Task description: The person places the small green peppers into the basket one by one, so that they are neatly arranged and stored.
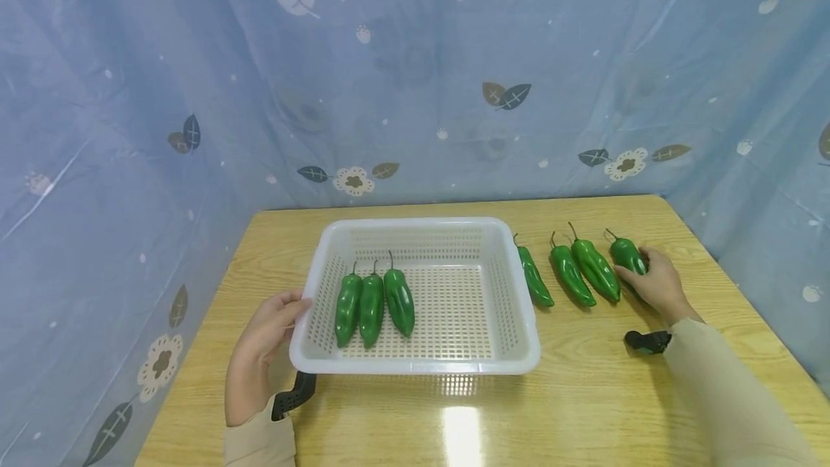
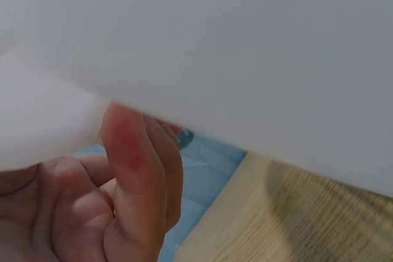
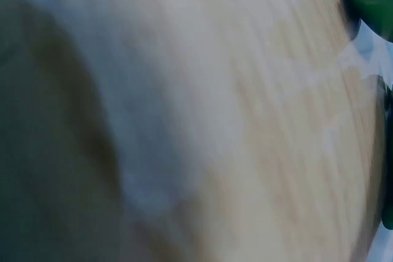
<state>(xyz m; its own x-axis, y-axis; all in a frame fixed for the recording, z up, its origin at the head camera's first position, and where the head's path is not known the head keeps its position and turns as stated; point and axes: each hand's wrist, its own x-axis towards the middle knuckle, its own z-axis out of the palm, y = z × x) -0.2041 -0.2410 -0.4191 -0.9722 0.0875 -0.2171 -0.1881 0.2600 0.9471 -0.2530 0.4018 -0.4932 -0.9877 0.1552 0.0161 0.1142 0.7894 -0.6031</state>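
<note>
My left hand sits at the left edge of the white basket, thumb hooked over the rim, rest of the fingers curled under/along the outer wall. Left wrist view confirms: fingers pressed together & bent up against the white plastic, table edge + blue cloth below.

Basket is at table centre, perforated floor & walls. 3 green peppers lie inside, left half, side by side & touching, stems pointing away from me.

My right hand is on the far-right pepper, outside the basket on the wooden table. Fingers curl over its near end; thumb side lies toward the next pepper. Can't tell if it's lifted off the wood yet or just grasped. Right wrist view is blurred: only wood grain & a bit of green at the top right corner.

3 more peppers lie in a row btwn that one and the basket's right wall, roughly parallel, stems away from me. The one nearest the basket is just beside the wall.

Blue leaf-print curtain hangs behind & at both sides.
</note>
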